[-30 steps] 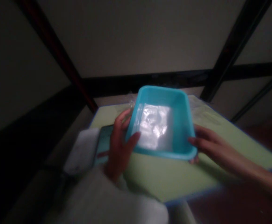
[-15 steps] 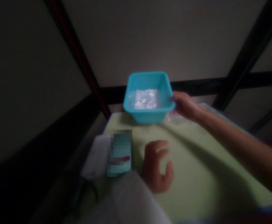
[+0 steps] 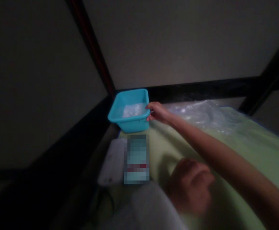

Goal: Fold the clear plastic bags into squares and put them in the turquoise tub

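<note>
A turquoise plastic tub (image 3: 120,110) with something clear and shiny inside sits at the far left corner of a green table (image 3: 249,143). My right hand (image 3: 156,112) reaches across the table and grips the tub's right rim. My left hand (image 3: 190,185) rests low near me on the table, blurred, its fingers curled loosely with nothing visible in them.
A blurred-out phone-like slab (image 3: 136,159) lies on a white pad (image 3: 112,161) at the table's left edge. Crumpled clear plastic (image 3: 201,115) lies along the far edge. Dark frame bars run behind and beside the table. A pale sleeve (image 3: 151,207) covers my left arm.
The tub has gone from in front of me, held by both hands, to the far left corner, held by the right hand alone. My left hand let go and dropped back near me.
</note>
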`<state>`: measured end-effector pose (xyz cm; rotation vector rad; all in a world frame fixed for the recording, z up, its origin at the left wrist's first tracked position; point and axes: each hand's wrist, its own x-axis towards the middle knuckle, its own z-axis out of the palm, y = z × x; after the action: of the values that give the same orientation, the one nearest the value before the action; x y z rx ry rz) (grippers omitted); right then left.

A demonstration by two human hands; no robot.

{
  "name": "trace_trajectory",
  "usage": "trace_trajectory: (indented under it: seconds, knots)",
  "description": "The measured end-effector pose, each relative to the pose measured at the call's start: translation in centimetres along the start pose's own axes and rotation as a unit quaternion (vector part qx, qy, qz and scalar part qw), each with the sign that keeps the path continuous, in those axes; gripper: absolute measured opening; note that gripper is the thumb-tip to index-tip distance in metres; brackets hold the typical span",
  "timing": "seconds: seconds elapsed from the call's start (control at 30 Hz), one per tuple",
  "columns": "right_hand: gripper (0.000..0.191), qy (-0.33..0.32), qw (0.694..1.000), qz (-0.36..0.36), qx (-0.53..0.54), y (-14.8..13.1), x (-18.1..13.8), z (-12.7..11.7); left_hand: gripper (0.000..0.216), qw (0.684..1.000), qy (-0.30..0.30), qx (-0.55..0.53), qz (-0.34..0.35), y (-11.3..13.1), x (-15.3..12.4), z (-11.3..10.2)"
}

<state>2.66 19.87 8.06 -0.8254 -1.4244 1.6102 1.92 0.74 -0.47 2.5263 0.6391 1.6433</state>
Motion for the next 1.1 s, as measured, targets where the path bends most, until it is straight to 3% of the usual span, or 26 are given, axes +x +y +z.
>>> trace_trajectory:
  seconds: [0.2, 0.4, 0.67, 0.77, 0.9, 1.1]
  knots:
    - [0.014, 0.026, 0.999, 0.024, -0.007, 1.3, 1.0, 0.1, 0.018, 0.999, -0.029, 0.013, -0.013, 0.2, 0.3, -0.2]
    - [0.019, 0.025, 0.998, 0.024, -0.05, 2.2, 1.3, -0.6, 0.018, 1.0, -0.009, 0.002, 0.01, 0.2, 0.8, -0.2]
    - [0.027, 0.022, 0.977, -0.024, -0.209, 2.9, 0.3, -1.7, 0.019, 1.0, -0.013, -0.002, 0.008, 0.0, 0.6, -0.1]
    - [0.026, 0.03, 0.942, -0.057, -0.329, 3.2, -0.5, -3.7, 0.016, 1.0, -0.017, -0.007, 0.021, -0.1, 0.5, -0.1]
    - [0.004, 0.031, 0.856, -0.101, -0.506, 4.2, -1.9, -6.1, 0.017, 0.999, -0.047, -0.006, 0.001, -0.1, 0.3, -0.1]
    - [0.018, 0.046, 0.733, -0.133, -0.665, 5.4, -3.0, -5.8, 0.015, 0.999, -0.037, -0.018, 0.012, -0.5, 0.1, 0.0]
